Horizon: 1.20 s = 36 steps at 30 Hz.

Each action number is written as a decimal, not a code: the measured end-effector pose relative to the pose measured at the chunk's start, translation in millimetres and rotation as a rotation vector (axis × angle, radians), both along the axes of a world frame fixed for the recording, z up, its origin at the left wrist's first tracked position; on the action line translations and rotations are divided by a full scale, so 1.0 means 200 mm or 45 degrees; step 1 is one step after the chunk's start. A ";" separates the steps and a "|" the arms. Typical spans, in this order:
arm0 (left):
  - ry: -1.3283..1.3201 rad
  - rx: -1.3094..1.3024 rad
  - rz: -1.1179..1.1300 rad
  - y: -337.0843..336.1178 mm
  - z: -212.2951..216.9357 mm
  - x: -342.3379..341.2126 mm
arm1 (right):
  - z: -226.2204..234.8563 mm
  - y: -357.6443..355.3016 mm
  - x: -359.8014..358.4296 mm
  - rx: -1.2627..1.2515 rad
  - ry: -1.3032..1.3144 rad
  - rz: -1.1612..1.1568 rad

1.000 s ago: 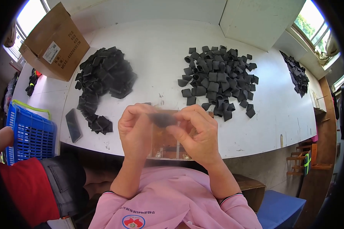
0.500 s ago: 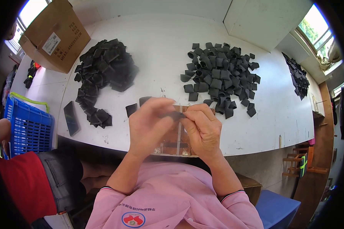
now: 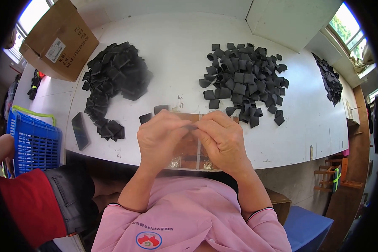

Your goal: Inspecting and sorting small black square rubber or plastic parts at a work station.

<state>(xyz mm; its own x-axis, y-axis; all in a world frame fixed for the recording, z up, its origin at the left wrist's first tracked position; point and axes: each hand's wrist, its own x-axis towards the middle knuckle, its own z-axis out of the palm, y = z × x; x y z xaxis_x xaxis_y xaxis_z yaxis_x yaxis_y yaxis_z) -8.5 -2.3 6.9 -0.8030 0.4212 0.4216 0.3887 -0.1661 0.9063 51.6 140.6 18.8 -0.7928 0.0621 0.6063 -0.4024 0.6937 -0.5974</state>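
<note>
My left hand (image 3: 160, 136) and my right hand (image 3: 221, 138) meet above a brown taped board (image 3: 185, 148) at the table's near edge. Between their fingertips they pinch a small black fabric piece (image 3: 191, 127), mostly covered by the fingers. Two loose black pieces lie just beyond my left hand: one flat piece (image 3: 145, 118) and another (image 3: 160, 108) behind it. To the left spreads a heap of flat black pieces (image 3: 117, 69) with a tail curving toward me. On the right is a pile of folded, looped black pieces (image 3: 243, 80).
A dark phone-like slab (image 3: 80, 131) lies near the table's left edge. Beyond it stand a cardboard box (image 3: 59, 40) and a blue basket (image 3: 37, 140). Another person in a red top (image 3: 29, 206) is close on my left. More black strips (image 3: 328, 80) lie far right.
My left hand's fingers have closed in on the black piece, where they were lifted and spread before. My right hand keeps its pinch. The view has shifted slightly.
</note>
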 end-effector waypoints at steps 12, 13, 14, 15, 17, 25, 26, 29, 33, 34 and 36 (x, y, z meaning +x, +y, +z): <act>0.088 0.034 -0.079 0.03 -0.03 -0.04 | -0.02 0.00 -0.02 -0.011 0.014 -0.032; 0.176 -0.035 -0.038 0.02 -0.02 -0.03 | -0.05 -0.03 -0.03 -0.059 0.103 -0.054; 0.271 -0.112 0.024 0.01 -0.01 -0.04 | -0.06 -0.05 -0.05 -0.077 0.121 -0.007; 0.256 -0.158 0.048 0.02 -0.04 -0.03 | -0.08 -0.05 -0.05 -0.041 0.152 -0.091; 0.261 -0.176 0.048 0.03 -0.03 -0.01 | -0.10 -0.05 -0.05 -0.002 0.207 -0.157; 0.322 -0.233 0.169 0.03 -0.11 0.06 | -0.05 -0.07 0.05 0.047 0.103 -0.136; 0.276 -0.193 0.131 0.03 -0.11 0.06 | -0.05 -0.08 0.04 0.089 0.117 -0.175; 0.293 -0.258 0.115 0.04 -0.16 0.02 | -0.06 -0.08 0.02 0.061 0.144 -0.230; 0.086 -0.261 0.478 -0.10 -0.32 -0.04 | 0.02 0.07 -0.02 -0.638 -0.202 0.089; 0.031 -0.382 0.694 -0.18 -0.38 -0.07 | 0.08 0.10 -0.06 -1.062 -0.214 0.126; 0.086 -0.498 0.869 -0.29 -0.53 -0.24 | 0.06 0.18 -0.18 -1.086 -0.119 -0.299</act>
<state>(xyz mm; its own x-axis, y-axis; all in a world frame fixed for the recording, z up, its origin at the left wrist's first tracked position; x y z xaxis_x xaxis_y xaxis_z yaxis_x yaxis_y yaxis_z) -56.4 -59.6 -99.0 -0.9155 -0.0277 0.4014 0.3461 0.4547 0.8206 15.6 176.3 30.6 -0.7469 0.6300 0.2125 -0.2295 0.0556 -0.9717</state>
